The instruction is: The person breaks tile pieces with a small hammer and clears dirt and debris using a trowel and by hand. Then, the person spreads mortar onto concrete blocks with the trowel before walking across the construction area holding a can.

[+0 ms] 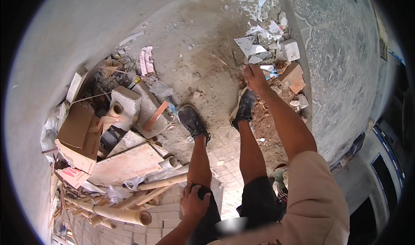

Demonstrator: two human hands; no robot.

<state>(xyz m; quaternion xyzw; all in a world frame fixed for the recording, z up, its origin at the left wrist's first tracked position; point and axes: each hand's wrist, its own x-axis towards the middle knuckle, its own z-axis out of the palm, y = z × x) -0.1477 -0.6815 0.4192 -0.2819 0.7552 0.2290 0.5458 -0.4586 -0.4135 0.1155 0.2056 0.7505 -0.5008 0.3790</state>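
Observation:
My right hand [256, 78] reaches down in front of my right shoe [244, 105], low over the dusty ground. Its fingers are curled closed; whatever they may grip is too small to make out. Close by on its right are a broken terracotta-coloured brick piece [292, 77], a blue-and-white scrap [269, 72] and loose reddish soil [266, 115]. My left hand [194, 200] rests on my left knee, fingers apart over the black shorts, holding nothing.
Broken tile pieces [254, 41] and a pale block [290, 50] lie along the patterned wall [346, 63]. To the left are a cardboard box [78, 134], concrete blocks [126, 102], a pink scrap [146, 60], a board [123, 163] and bamboo poles [116, 213].

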